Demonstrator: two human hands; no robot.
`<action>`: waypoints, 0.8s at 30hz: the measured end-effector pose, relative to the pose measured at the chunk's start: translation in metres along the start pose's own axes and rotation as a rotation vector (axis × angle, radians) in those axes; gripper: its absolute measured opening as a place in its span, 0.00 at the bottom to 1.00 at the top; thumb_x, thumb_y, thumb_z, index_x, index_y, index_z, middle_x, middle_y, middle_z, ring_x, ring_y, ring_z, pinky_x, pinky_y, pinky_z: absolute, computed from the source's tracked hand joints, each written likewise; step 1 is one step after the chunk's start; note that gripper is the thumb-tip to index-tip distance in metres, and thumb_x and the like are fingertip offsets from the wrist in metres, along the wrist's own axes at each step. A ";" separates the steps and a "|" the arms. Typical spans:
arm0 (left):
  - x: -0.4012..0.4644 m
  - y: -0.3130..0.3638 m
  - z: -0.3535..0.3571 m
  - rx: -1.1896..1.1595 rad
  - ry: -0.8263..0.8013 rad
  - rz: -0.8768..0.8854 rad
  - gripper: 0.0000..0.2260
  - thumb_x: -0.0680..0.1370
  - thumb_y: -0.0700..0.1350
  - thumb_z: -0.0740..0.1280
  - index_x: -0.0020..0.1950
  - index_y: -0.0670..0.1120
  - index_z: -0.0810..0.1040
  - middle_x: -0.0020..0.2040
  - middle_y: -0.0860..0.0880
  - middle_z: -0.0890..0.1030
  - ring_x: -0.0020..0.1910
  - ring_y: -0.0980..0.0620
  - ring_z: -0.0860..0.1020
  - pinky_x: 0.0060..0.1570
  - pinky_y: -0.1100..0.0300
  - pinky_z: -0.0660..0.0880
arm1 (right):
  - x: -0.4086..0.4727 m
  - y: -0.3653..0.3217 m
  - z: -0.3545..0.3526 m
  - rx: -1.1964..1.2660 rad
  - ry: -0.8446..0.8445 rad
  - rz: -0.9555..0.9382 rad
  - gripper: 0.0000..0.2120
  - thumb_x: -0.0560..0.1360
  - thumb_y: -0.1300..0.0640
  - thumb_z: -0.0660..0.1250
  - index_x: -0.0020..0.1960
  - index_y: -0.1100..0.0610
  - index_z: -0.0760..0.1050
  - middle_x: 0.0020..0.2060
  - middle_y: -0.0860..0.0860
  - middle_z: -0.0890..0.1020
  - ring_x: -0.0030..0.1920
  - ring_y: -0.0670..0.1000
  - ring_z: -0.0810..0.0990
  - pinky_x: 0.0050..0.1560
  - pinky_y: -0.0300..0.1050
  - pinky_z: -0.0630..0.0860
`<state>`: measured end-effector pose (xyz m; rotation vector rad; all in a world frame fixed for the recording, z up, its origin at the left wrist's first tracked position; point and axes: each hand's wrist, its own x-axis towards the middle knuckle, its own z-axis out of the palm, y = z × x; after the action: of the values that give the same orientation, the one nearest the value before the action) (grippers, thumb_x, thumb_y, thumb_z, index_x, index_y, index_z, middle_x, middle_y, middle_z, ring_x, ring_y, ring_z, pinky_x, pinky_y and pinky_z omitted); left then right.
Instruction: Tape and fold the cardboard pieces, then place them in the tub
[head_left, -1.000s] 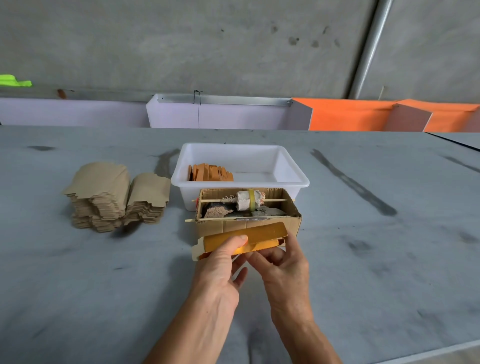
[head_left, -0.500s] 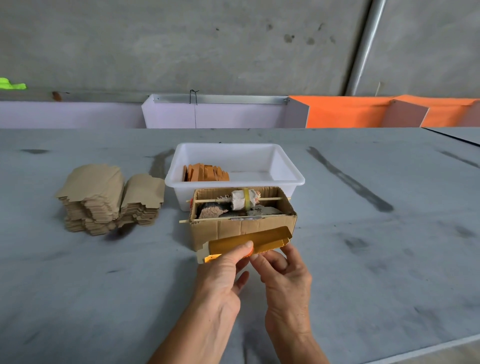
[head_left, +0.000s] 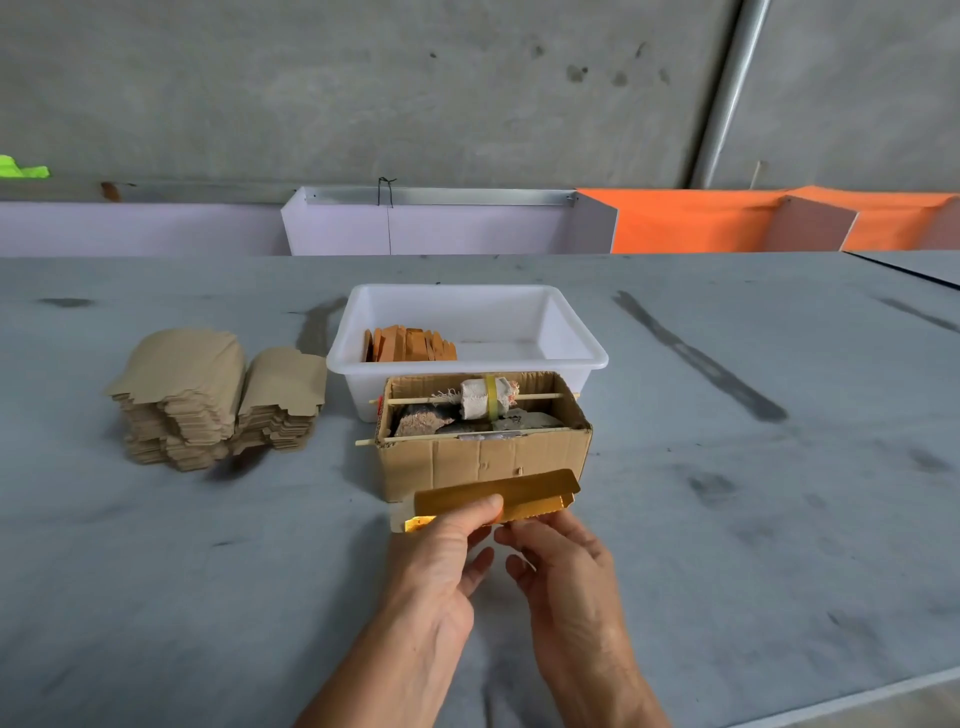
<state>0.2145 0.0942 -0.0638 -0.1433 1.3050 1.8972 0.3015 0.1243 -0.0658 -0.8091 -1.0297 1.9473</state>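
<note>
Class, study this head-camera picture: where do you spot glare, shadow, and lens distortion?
Head view: glare on the gold cardboard piece at its lower left corner, near the left hand; soft shadows fall beside the stack of brown blanks and under both hands; wide-angle bending curves the table edge.

two hands (head_left: 441, 566), one tub (head_left: 571, 358), one cardboard box (head_left: 483, 462), two cardboard stacks (head_left: 208, 400)

A workshop or small packing floor: a bare concrete wall (head_left: 363, 88) with a metal pipe (head_left: 727, 93) running down it, a wide grey scuffed table (head_left: 156, 571), stacks of die-cut cardboard blanks (head_left: 208, 400), a white tub (head_left: 571, 358) of folded pieces, and purple and orange bins (head_left: 691, 223) along the far edge.
</note>
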 end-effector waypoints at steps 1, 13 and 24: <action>0.001 0.001 -0.001 -0.009 0.003 -0.004 0.14 0.67 0.33 0.73 0.50 0.42 0.77 0.42 0.44 0.81 0.41 0.49 0.78 0.34 0.57 0.73 | 0.000 -0.001 0.001 0.024 -0.012 0.038 0.14 0.72 0.70 0.62 0.36 0.57 0.82 0.33 0.54 0.81 0.35 0.47 0.77 0.40 0.43 0.68; -0.004 0.004 -0.009 -0.004 -0.123 -0.051 0.14 0.60 0.38 0.74 0.43 0.41 0.79 0.33 0.45 0.81 0.34 0.49 0.78 0.33 0.59 0.75 | 0.010 -0.001 0.016 0.111 0.191 0.164 0.05 0.70 0.64 0.72 0.41 0.57 0.77 0.27 0.49 0.80 0.31 0.47 0.75 0.35 0.42 0.69; -0.002 0.005 -0.019 0.090 -0.015 0.184 0.07 0.69 0.31 0.72 0.41 0.40 0.78 0.29 0.46 0.77 0.27 0.51 0.72 0.25 0.64 0.72 | 0.023 -0.005 0.011 -0.046 0.213 0.120 0.08 0.69 0.64 0.73 0.35 0.59 0.75 0.22 0.49 0.76 0.31 0.50 0.74 0.35 0.43 0.70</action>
<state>0.2063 0.0764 -0.0678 0.0388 1.4323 1.9828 0.2834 0.1415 -0.0604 -1.1006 -0.9184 1.8929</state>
